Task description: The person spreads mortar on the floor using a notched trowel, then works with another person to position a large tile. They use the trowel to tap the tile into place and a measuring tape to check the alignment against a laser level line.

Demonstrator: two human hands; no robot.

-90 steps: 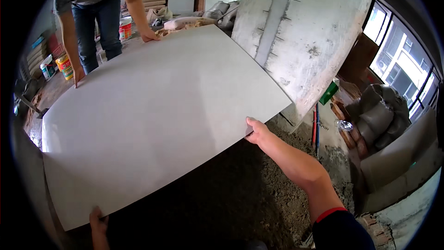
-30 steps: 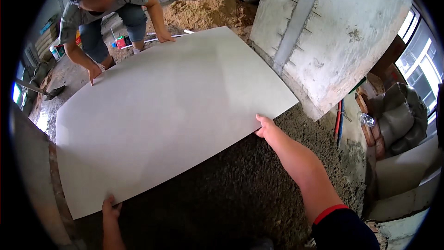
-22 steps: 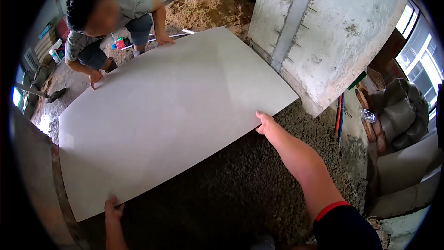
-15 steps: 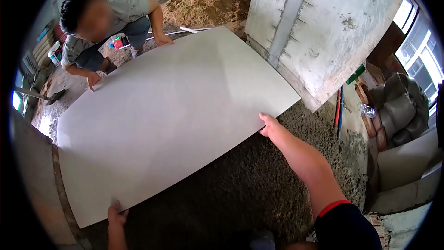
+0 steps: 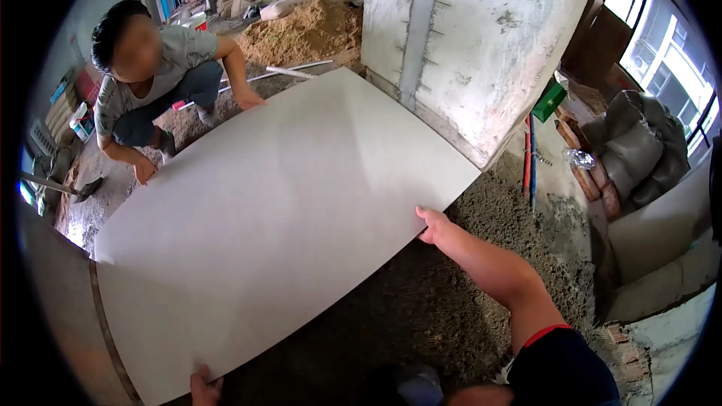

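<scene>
Left hand and right hand both grip the slab's near edge; across from me, far left, a co-worker squats, touching its far edge.

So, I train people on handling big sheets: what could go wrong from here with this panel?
Pinched fingers: the right hand grips the near edge of the panel with fingers beneath, so they might get caught against the rough ground. Chipping: the panel's right corner looks very close to the wall and could scrape it. Twisting: the co-worker's hands are at the far edge, so uneven lowering might tilt it.
</scene>
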